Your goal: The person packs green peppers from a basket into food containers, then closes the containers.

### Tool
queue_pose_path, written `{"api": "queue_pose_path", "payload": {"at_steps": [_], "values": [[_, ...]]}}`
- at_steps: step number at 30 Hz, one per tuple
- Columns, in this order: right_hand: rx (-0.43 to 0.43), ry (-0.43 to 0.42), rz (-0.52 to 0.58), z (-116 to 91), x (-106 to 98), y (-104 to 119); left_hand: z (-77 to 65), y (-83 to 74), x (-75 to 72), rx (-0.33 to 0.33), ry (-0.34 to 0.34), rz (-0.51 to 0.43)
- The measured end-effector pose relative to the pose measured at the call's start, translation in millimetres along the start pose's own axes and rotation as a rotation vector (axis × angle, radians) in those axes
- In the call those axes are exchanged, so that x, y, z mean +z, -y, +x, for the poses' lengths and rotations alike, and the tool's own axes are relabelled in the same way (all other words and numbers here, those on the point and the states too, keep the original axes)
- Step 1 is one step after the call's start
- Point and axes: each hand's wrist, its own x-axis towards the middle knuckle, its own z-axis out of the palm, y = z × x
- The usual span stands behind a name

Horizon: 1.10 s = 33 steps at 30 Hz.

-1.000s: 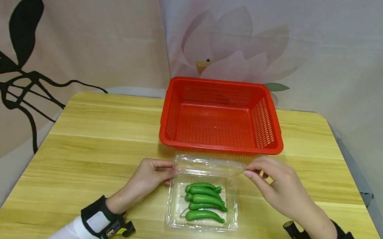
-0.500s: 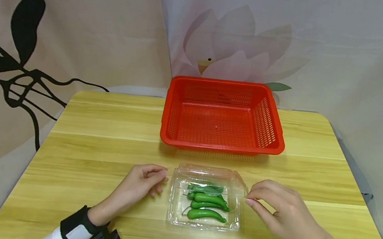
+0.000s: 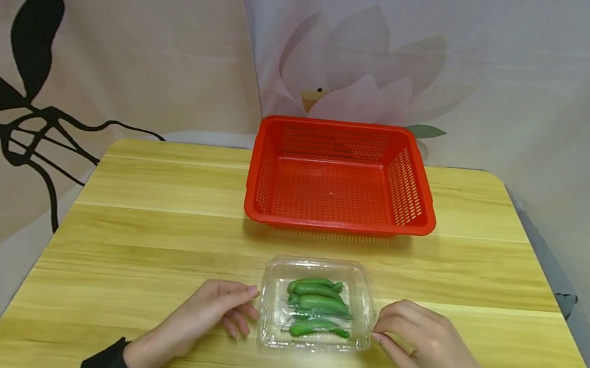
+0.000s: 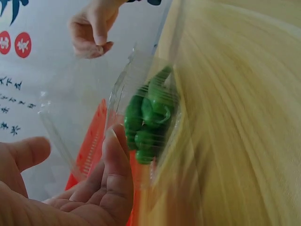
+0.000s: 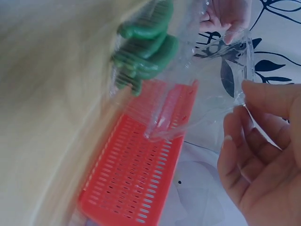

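Note:
A clear plastic clamshell box (image 3: 269, 321) lies on the table with several green chili peppers (image 3: 318, 304) in a row inside. Its hinged lid (image 5: 214, 89) stands tilted over the base in the right wrist view. My right hand (image 3: 426, 348) pinches the lid's edge at the box's right side between thumb and fingertips. On the left side, my left hand (image 3: 220, 309) is close beside the box, thumb and fingers apart and nothing between them. In the left wrist view, the left fingers (image 4: 117, 181) overlap the near side of the box.
A red perforated plastic basket (image 3: 338, 225) stands behind the box on the wooden table (image 3: 148, 222). A printed cloth (image 3: 180, 43) hangs behind the table. Black straps (image 3: 113, 363) wrap the wrists.
The lid has swung from the back forward over the peppers, with my right hand holding its edge and moving toward me. My left hand has let go near the hinge and moved nearer me.

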Motion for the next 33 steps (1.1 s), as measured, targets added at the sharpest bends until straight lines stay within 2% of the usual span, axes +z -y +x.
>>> {"api": "queue_pose_path", "payload": {"at_steps": [5,12,21,24,26,28,30,33], "values": [[0.041,0.064,-0.029,-9.4,3.0,-0.5,2.1,2.0,3.8,-0.04,0.052,-0.05],[0.074,0.122,-0.011,-17.6,10.9,-0.9,5.8,7.2,7.7,-0.051,0.055,-0.087],[0.082,0.137,-0.004,-24.3,17.3,-2.3,10.0,12.0,9.2,-0.045,0.046,-0.1],[0.131,0.127,0.047,-27.6,15.9,-3.0,11.3,12.0,9.9,-0.047,0.034,-0.096],[0.205,0.1,0.081,-28.7,13.4,-3.1,12.0,11.7,10.4,-0.049,0.025,-0.093],[0.342,0.065,0.108,-28.3,10.1,-2.9,12.4,11.2,10.8,-0.047,0.019,-0.09],[0.517,0.043,0.154,-26.5,6.6,-2.7,12.6,10.8,10.6,-0.045,0.02,-0.088],[0.799,0.079,0.295,-24.1,2.1,-4.8,13.0,10.7,10.4,-0.038,0.023,-0.084]]}}
